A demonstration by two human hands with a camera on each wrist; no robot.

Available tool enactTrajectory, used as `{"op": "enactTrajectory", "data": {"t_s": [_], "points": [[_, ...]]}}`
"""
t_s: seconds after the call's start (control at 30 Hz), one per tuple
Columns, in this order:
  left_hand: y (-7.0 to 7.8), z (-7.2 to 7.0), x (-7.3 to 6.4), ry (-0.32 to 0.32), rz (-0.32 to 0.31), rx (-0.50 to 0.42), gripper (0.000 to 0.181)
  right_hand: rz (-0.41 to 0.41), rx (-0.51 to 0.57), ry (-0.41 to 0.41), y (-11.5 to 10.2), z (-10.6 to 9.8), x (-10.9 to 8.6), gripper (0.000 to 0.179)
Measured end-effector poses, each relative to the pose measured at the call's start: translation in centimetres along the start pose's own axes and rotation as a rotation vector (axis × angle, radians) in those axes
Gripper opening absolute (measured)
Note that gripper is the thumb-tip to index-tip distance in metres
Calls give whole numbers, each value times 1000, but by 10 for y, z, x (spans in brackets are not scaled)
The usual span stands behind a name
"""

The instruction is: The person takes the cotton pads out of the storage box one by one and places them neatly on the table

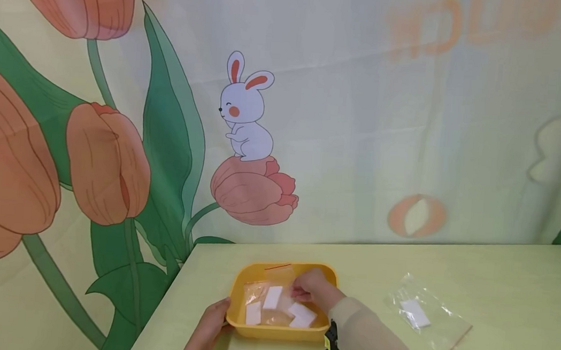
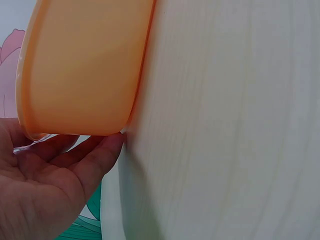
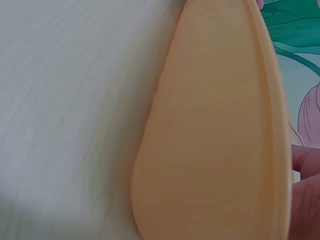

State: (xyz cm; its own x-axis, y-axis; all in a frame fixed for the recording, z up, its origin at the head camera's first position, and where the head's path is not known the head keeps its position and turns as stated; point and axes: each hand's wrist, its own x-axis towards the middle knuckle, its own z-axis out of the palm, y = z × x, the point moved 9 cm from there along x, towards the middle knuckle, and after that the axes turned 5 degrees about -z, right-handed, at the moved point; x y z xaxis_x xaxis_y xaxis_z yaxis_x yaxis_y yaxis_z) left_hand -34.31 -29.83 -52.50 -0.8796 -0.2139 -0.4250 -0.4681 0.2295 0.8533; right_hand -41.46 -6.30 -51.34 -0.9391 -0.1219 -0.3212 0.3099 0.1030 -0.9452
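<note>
A yellow plastic basin rests on the table. My left hand grips its left end; in the left wrist view the thumb is at the rim and the fingers lie against the outer wall. Inside are several clear zip bags with white rectangular pieces. My right hand reaches over the right side into the basin, its fingers curled and pinching a clear zip bag with a red seal line. In the right wrist view the basin wall hides most of that hand.
Another clear zip bag with a white piece lies on the table to the right. Behind the table hangs a cloth backdrop printed with tulips and a rabbit.
</note>
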Motion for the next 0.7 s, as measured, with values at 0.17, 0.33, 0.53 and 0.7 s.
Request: {"op": "enactTrajectory", "data": {"t_s": [0.17, 0.33, 0.53, 0.7], "points": [[-1, 1, 1, -6, 15, -2, 56, -7, 17, 5, -4, -4, -2, 10], [-1, 1, 2, -7, 30, -5, 56, -10, 4, 21, -8, -8, -4, 12], [-2, 1, 2, -3, 15, -2, 57, -21, 1, 2, -14, -10, -7, 13], [-2, 1, 2, 2, 17, 1, 57, -39, 22, -23, -22, -9, -9, 11]]}}
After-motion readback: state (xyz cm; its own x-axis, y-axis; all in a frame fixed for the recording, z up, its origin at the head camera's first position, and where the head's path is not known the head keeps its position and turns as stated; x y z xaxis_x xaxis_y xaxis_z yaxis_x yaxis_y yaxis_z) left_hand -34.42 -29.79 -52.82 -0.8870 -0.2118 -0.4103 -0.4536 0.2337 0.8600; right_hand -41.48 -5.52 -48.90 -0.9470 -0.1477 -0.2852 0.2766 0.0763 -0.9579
